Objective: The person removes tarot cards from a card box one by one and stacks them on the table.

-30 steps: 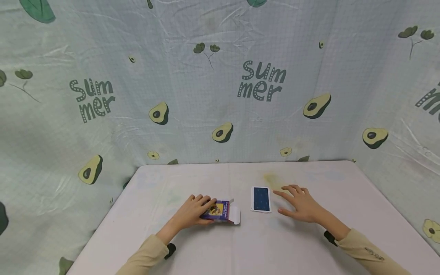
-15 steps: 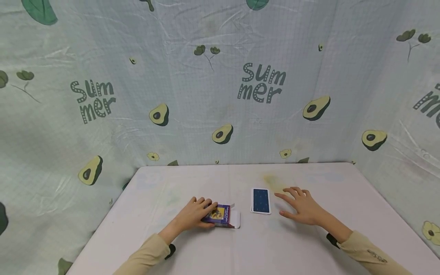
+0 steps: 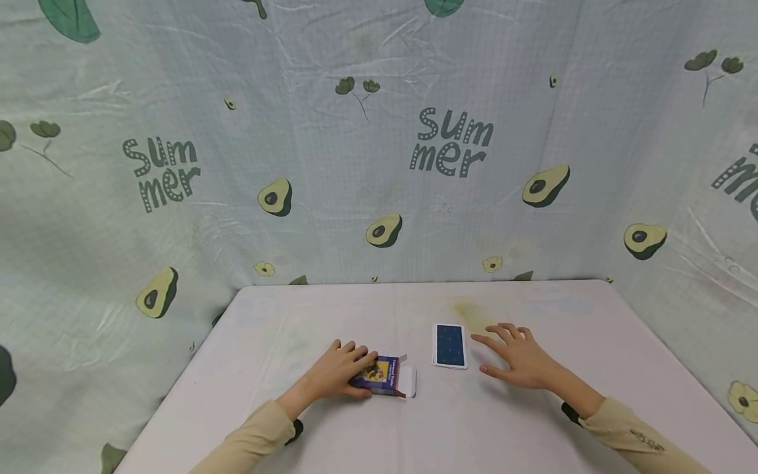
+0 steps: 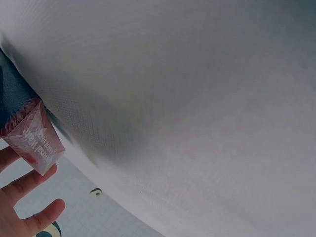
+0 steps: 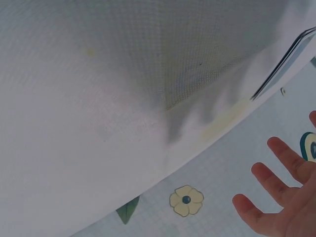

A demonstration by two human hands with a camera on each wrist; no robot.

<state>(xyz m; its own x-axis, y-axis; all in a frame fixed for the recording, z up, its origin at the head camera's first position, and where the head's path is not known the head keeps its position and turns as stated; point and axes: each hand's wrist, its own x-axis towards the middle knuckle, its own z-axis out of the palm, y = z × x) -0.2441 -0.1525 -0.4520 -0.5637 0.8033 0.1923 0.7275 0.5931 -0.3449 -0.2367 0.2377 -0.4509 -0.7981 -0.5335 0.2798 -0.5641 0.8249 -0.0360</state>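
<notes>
My left hand (image 3: 339, 372) grips a small purple card box (image 3: 381, 376) with a yellow picture, fingers on top and thumb along its near side. At the box's right end a white flap stands open. In the left wrist view, the box's printed end (image 4: 35, 140) shows beside spread fingers (image 4: 29, 185). Right of the box, a stack of dark blue-backed cards (image 3: 451, 345) with white borders lies on the table. My right hand (image 3: 520, 359) hovers just right of the cards, fingers spread, apart from them. The right wrist view shows the stack's edge (image 5: 281, 66) beyond that hand (image 5: 291, 197).
The pale table (image 3: 331, 434) has a yellowish stain (image 3: 466, 311) behind the cards. A curtain (image 3: 320, 151) printed with avocados and "summer" hangs behind the table and along both sides.
My left hand has drawn the card box slightly nearer to me. The right hand and the card stack hold nearly the same places; the head view has tilted slightly.
</notes>
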